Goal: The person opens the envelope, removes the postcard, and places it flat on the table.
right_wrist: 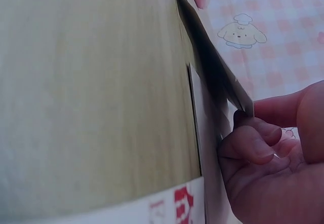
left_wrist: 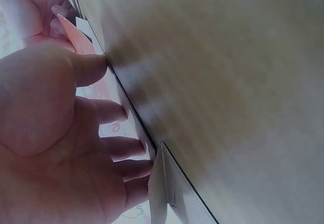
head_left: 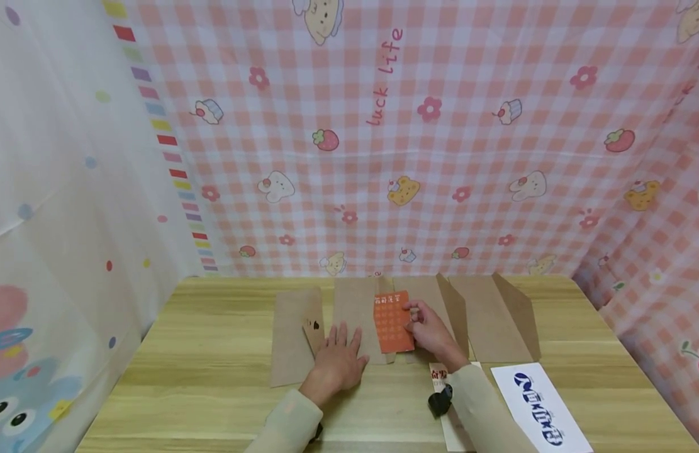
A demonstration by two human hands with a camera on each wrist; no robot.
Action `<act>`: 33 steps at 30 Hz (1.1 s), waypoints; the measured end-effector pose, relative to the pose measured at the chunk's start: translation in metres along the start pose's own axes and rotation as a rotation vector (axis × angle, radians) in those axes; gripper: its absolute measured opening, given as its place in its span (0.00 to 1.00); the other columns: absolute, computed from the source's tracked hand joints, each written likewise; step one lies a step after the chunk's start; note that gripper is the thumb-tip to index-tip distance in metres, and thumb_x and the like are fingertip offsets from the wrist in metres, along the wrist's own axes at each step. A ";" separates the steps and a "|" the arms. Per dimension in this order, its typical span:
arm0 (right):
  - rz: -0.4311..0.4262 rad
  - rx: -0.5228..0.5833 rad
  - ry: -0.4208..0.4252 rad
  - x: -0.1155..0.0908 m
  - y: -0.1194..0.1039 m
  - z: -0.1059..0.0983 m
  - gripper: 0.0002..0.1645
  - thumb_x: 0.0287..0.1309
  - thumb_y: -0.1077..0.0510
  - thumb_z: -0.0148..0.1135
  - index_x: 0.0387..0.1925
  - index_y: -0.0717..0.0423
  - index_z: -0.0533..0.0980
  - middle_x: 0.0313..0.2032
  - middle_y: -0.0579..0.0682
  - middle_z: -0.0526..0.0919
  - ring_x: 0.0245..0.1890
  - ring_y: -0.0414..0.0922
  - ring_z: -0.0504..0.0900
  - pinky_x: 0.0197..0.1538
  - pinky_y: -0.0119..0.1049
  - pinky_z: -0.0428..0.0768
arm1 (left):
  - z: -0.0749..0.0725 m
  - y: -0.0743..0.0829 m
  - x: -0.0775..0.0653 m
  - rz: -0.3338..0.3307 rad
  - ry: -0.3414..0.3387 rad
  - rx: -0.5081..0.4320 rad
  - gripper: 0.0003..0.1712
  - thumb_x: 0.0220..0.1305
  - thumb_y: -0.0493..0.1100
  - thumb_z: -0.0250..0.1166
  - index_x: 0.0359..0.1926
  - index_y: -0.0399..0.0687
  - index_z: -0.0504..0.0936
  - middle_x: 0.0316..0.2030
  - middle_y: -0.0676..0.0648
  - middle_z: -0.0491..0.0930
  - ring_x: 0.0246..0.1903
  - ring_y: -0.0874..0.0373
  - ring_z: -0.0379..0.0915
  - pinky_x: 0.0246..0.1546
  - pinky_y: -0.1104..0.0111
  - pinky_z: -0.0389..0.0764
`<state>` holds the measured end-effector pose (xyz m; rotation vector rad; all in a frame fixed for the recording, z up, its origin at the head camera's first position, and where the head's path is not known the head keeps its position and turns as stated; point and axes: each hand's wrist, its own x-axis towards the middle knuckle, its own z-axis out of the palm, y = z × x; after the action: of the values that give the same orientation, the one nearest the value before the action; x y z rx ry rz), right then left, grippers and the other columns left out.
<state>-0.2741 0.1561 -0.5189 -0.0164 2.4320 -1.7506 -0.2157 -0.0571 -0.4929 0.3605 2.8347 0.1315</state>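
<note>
My right hand (head_left: pixel 431 330) pinches the right edge of an orange-red card (head_left: pixel 391 322) printed with pale characters. The card is over the right side of the second brown envelope (head_left: pixel 349 303), and in the right wrist view its held edge (right_wrist: pixel 242 95) is tilted up. With fingers spread, my left hand (head_left: pixel 338 363) rests on the lower left of that envelope. Left of it lies the first brown envelope (head_left: pixel 289 330), with a tan piece (head_left: pixel 313 332) bearing black marks at its right side. How far the card overlaps the envelope's opening cannot be made out.
Two more brown envelopes, a third (head_left: pixel 417 288) and a fourth (head_left: pixel 479 318), lie to the right with flaps open. Near my right forearm are a cream card (head_left: pixel 438 372) with red characters, partly covered, and a white card (head_left: pixel 559 402) with blue lettering. A checked cloth (head_left: pixel 349 176) hangs behind the table.
</note>
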 end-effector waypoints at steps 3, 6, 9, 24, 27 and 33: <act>-0.002 -0.020 0.008 -0.001 -0.001 -0.002 0.20 0.60 0.70 0.53 0.55 0.60 0.71 0.32 0.51 0.69 0.27 0.44 0.68 0.27 0.34 0.68 | 0.000 0.000 0.000 0.004 0.002 0.003 0.36 0.76 0.59 0.47 0.77 0.50 0.57 0.76 0.37 0.51 0.76 0.41 0.46 0.72 0.51 0.58; 0.002 -0.036 0.025 -0.002 -0.002 -0.004 0.20 0.59 0.70 0.54 0.53 0.60 0.72 0.32 0.52 0.70 0.27 0.45 0.69 0.27 0.35 0.69 | -0.001 0.000 -0.001 0.008 0.005 0.006 0.36 0.76 0.59 0.47 0.77 0.50 0.57 0.76 0.37 0.51 0.75 0.41 0.46 0.72 0.51 0.58; 0.010 -0.044 0.037 -0.002 -0.002 -0.006 0.20 0.58 0.70 0.55 0.53 0.59 0.72 0.33 0.52 0.71 0.27 0.44 0.70 0.27 0.35 0.69 | -0.001 0.000 -0.001 0.009 0.006 0.001 0.36 0.76 0.58 0.48 0.77 0.50 0.57 0.76 0.37 0.52 0.75 0.41 0.46 0.72 0.51 0.58; 0.027 -0.074 0.033 -0.004 -0.008 -0.016 0.19 0.59 0.69 0.55 0.52 0.59 0.72 0.34 0.52 0.70 0.29 0.45 0.69 0.28 0.34 0.68 | -0.001 0.000 -0.001 0.009 0.015 -0.014 0.35 0.76 0.58 0.48 0.77 0.50 0.57 0.76 0.37 0.52 0.75 0.41 0.46 0.72 0.49 0.56; 0.009 -0.083 0.032 -0.005 -0.009 -0.017 0.19 0.58 0.69 0.55 0.52 0.60 0.72 0.34 0.52 0.70 0.28 0.45 0.69 0.26 0.34 0.67 | -0.001 -0.001 0.001 0.004 0.009 -0.019 0.35 0.76 0.58 0.48 0.77 0.50 0.57 0.76 0.37 0.51 0.76 0.41 0.46 0.73 0.48 0.54; 0.013 -0.077 0.030 -0.007 -0.012 -0.020 0.19 0.59 0.69 0.56 0.52 0.59 0.73 0.34 0.52 0.70 0.27 0.44 0.69 0.25 0.34 0.67 | 0.002 -0.002 0.002 0.012 0.017 -0.009 0.33 0.76 0.55 0.48 0.77 0.50 0.58 0.76 0.37 0.52 0.75 0.41 0.46 0.73 0.48 0.51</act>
<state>-0.2705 0.1721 -0.5009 0.0168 2.5133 -1.6630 -0.2179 -0.0585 -0.4954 0.3769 2.8478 0.1498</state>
